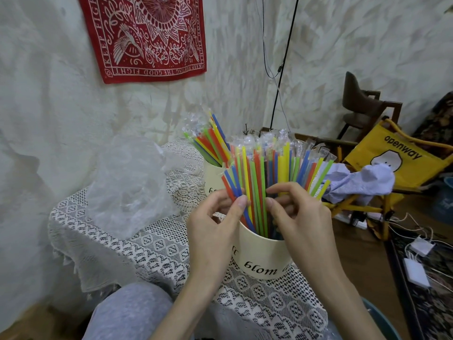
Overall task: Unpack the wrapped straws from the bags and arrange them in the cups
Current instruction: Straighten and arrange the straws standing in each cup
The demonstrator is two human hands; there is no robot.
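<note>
Head view: left hand [215,217] and right hand [294,212] both pinching into the fan of wrapped straws [269,173] standing in the near cup [259,256] on the lace table [157,246], second filled cup [213,177] just behind, emptied bag [127,187] to the left. Probably light, springy, slick in film; best gathered low on the stems, near the rim.

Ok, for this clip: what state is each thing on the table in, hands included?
Near cream cup: upright, packed with fanned wrapped coloured straws.
Far cream cup: upright, holding a leaning bunch of wrapped straws.
Clear plastic bag: crumpled on the lace tablecloth; contents cannot be told.
Left hand: pinching straws in the near cup.
Right hand: fingers curled round straws in the near cup.
</note>
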